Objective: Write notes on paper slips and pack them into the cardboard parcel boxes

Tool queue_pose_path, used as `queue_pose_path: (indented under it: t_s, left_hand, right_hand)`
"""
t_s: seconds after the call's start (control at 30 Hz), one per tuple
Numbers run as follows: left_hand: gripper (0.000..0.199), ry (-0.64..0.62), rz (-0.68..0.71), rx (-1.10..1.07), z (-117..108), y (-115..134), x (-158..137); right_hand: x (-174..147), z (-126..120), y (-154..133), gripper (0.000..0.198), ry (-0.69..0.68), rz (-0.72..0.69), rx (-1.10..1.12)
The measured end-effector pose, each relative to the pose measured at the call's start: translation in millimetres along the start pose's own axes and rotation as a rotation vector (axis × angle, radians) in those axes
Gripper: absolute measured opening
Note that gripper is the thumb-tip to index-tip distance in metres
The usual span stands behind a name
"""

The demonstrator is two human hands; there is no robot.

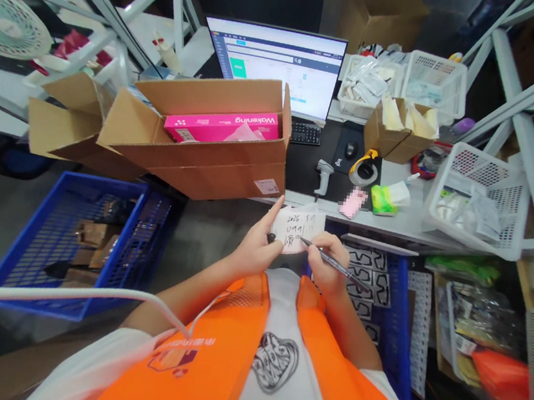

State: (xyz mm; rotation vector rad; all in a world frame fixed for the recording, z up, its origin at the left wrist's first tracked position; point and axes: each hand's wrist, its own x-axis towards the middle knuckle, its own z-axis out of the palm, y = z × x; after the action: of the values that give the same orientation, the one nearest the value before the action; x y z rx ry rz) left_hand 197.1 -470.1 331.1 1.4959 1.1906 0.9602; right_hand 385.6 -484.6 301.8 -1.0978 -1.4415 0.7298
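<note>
My left hand grips a small white paper slip in front of my chest. A small black piece, perhaps a pen cap, shows by its thumb. Several handwritten lines cover the slip, with "2026" in the top one. Closed around a dark pen, my right hand has the tip on or just over the lowest line. Just beyond my hands stands an open cardboard box with a bright pink box marked "Wakening" inside.
Behind the cardboard box is a lit monitor. A barcode scanner, mouse and tape roll lie on the desk. White baskets stand at right. Blue crates sit below on both sides. A white cable crosses lower left.
</note>
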Motion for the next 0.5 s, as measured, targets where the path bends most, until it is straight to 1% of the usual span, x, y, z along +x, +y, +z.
queue_pose_path:
  t_s: [0.07, 0.2, 0.37, 0.5]
  left_hand:
    - [0.098, -0.001, 0.000, -0.002, 0.1, 0.6, 0.3]
    - [0.097, 0.000, 0.000, 0.003, 0.6, 2.5, 0.4]
    - [0.097, -0.001, -0.020, -0.014, 0.5, 1.3, 0.1]
    - [0.098, -0.002, -0.018, -0.008, -0.7, 0.3, -0.5]
  right_hand:
    - [-0.1, -0.8, 0.1, 0.011, 0.004, -0.005, -0.005]
    - [0.3, -1.0, -1.9, 0.011, -0.048, -0.042, 0.017]
    - [-0.7, -1.7, -1.1, 0.011, -0.012, -0.028, 0.021]
    - [-3.0, -2.7, -0.6, 0.013, -0.057, -0.033, 0.061]
